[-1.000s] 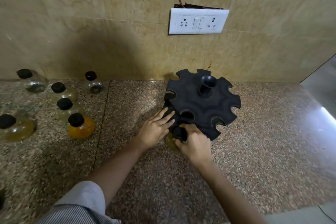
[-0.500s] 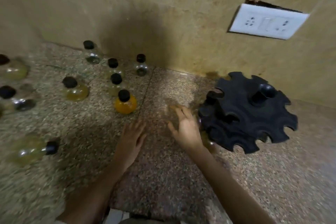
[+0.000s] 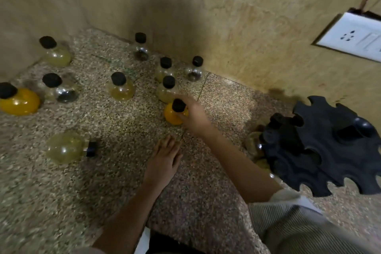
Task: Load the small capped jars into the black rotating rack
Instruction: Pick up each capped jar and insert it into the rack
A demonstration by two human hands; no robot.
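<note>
The black rotating rack (image 3: 329, 150) stands at the right on the speckled counter, with a clear jar (image 3: 254, 144) seated under its left edge. My right hand (image 3: 195, 117) wraps around a small orange jar with a black cap (image 3: 172, 114) near the middle. Flat on the counter below it lies my left hand (image 3: 162, 161), fingers apart and holding nothing. Several more black-capped jars stand at the left and back, among them a pale yellow one (image 3: 121, 88). One jar (image 3: 68, 147) lies on its side.
The tiled wall runs along the back and forms a corner at the left. A white socket plate (image 3: 354, 39) is fixed to the wall at the upper right. A large orange jar (image 3: 17, 100) sits at the left edge.
The view swung left away from the rack. My right hand left the rack, reached left and closed around the orange jar. My left hand slid down onto the counter.
</note>
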